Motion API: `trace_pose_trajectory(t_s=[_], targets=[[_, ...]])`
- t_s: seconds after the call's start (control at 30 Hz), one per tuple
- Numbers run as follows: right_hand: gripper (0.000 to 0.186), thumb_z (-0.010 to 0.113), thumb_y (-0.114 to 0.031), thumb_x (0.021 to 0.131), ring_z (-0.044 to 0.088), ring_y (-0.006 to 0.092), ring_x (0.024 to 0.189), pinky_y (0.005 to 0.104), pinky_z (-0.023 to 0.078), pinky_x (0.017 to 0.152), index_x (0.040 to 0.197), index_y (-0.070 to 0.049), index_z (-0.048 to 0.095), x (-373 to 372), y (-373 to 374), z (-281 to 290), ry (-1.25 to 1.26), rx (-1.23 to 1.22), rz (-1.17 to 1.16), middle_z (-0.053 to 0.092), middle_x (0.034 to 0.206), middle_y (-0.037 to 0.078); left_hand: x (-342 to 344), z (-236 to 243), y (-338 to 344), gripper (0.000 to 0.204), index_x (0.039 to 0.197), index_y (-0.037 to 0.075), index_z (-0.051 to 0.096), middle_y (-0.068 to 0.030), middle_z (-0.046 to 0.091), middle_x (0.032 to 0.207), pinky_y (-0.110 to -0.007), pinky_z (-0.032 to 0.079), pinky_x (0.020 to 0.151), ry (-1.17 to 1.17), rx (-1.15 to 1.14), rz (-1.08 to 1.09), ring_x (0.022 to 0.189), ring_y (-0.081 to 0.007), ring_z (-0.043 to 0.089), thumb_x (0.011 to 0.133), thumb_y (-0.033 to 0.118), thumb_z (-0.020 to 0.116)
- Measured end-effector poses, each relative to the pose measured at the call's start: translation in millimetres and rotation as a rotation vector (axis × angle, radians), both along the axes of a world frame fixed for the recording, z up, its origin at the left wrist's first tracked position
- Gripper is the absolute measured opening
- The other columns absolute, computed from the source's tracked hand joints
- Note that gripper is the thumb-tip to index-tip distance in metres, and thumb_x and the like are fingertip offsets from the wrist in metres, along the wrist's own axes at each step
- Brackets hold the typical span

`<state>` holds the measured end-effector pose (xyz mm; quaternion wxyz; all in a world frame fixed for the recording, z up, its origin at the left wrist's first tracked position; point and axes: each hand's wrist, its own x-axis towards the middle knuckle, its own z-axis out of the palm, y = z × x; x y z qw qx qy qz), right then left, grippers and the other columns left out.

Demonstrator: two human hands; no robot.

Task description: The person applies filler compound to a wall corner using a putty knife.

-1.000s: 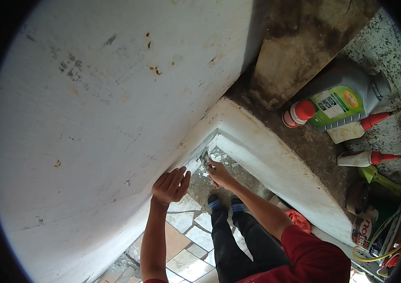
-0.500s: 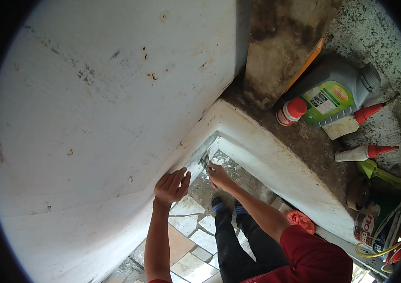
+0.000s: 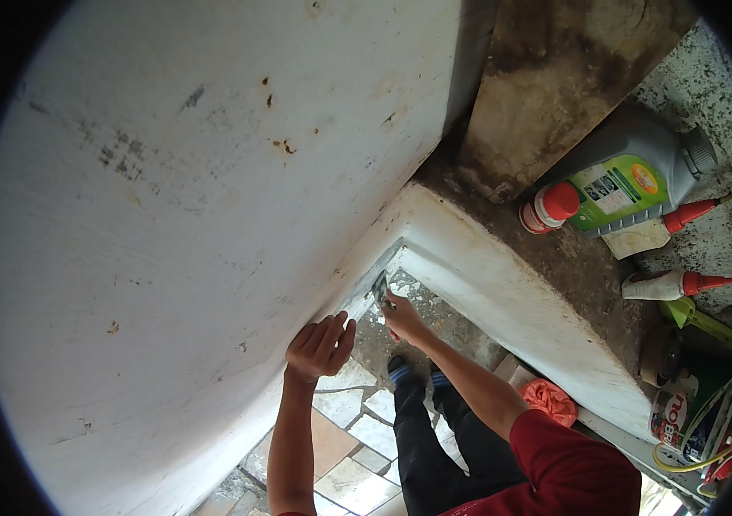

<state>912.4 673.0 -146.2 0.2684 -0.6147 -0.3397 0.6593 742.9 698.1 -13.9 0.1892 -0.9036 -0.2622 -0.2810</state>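
The big white wall takes up your left side, and scraping along its foot, close to the corner, looks like the step in hand. A low white ledge wall meets it there, with bare grey floor in the angle between. Your right arm slants forward and inward; your left forearm runs nearly straight ahead. Your left hand is up at the wall, unclenched, fingers bent, nothing visible in it. Your right hand grips the scraper, its blade at the wall's foot. The next move seems to call for a low blade angle and steady pressure, clear of the pale flakes.
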Motion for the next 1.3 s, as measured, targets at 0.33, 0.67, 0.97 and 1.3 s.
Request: trace_pose_trajectory(t_s=[0.33,0.67,0.97,1.3], targets=[[0.050,0.039,-0.016,0.083,0.045,0.0133,0.035,0.0274,0.040,0.033,0.129,-0.004,0.026,5.4,4.5,7.6,-0.100,-0.046,0.107,0.045,0.048,0.004,0.8,-0.4,1.2,0.010,0.075,0.010,0.061,-0.0049,0.062,0.078,-0.020,0.042,0.047,-0.024,-0.003,-0.002,0.058,-0.0116,0.058,0.068,0.004,0.058],[0.051,0.042,-0.015,0.082,0.043,0.0127,0.034,0.0285,0.038,0.031,0.129,-0.003,0.027,11.0,10.7,4.2,0.043,-0.070,0.033,0.045,0.048,0.004,1.0,-0.5,-0.1,0.011,0.076,0.010,0.060,-0.0045,0.062,0.079,-0.020,0.043,0.048,-0.009,0.035,0.016,0.058,-0.0120,0.058,0.067,0.003,0.058],[0.054,0.042,-0.013,0.079,0.046,0.0133,0.036,0.0291,0.040,0.034,0.129,-0.002,0.026,10.4,5.7,8.2,-0.086,-0.003,0.077,0.046,0.048,0.005,0.9,-2.7,1.3,0.011,0.075,0.010,0.060,-0.0051,0.062,0.078,-0.020,0.041,0.046,0.003,0.016,0.012,0.057,-0.0121,0.058,0.068,0.002,0.058],[0.054,0.042,-0.013,0.079,0.046,0.0134,0.036,0.0278,0.040,0.033,0.130,-0.003,0.025,17.6,9.7,15.8,-0.044,0.173,0.006,0.046,0.048,0.006,1.9,-4.0,1.1,0.014,0.075,0.011,0.061,-0.0048,0.062,0.078,-0.020,0.041,0.047,-0.012,0.019,0.022,0.058,-0.0118,0.059,0.067,0.000,0.056]])
